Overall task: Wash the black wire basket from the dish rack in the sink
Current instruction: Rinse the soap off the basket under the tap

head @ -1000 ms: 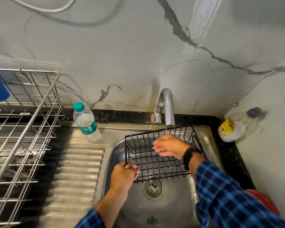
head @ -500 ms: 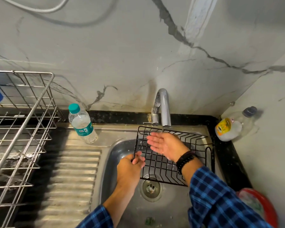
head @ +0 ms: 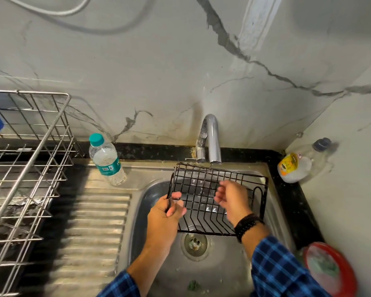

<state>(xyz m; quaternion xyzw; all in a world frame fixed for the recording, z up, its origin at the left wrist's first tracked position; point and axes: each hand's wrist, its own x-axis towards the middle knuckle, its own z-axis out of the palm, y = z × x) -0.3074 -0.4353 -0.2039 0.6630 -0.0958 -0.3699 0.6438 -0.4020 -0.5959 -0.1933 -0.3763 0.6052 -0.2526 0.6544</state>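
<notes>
1. Head view: the black wire basket [head: 201, 190] is held low over the sink [head: 225, 269], above the drain [head: 194, 243], with its far rim just under the tap [head: 211, 138].
2. The left hand [head: 164, 215] has its grip clenched round the basket's left end wire. The right hand [head: 234, 200] hovers over the mesh floor, its grip released and its fingers loosely curled around nothing. I can't tell whether they touch the wires.
3. The basket's open side faces up towards the person, and the near edge sits lower than the far one. Its long axis runs left to right, roughly along the back wall.
4. To do the rinse well, I'd say the left grip should stay firm at that end while the right fingers rub along each wire and into the crossings.
5. Tilting the low edge towards the drain would let water run off. Whether the tap is flowing is hard to make out.
</notes>
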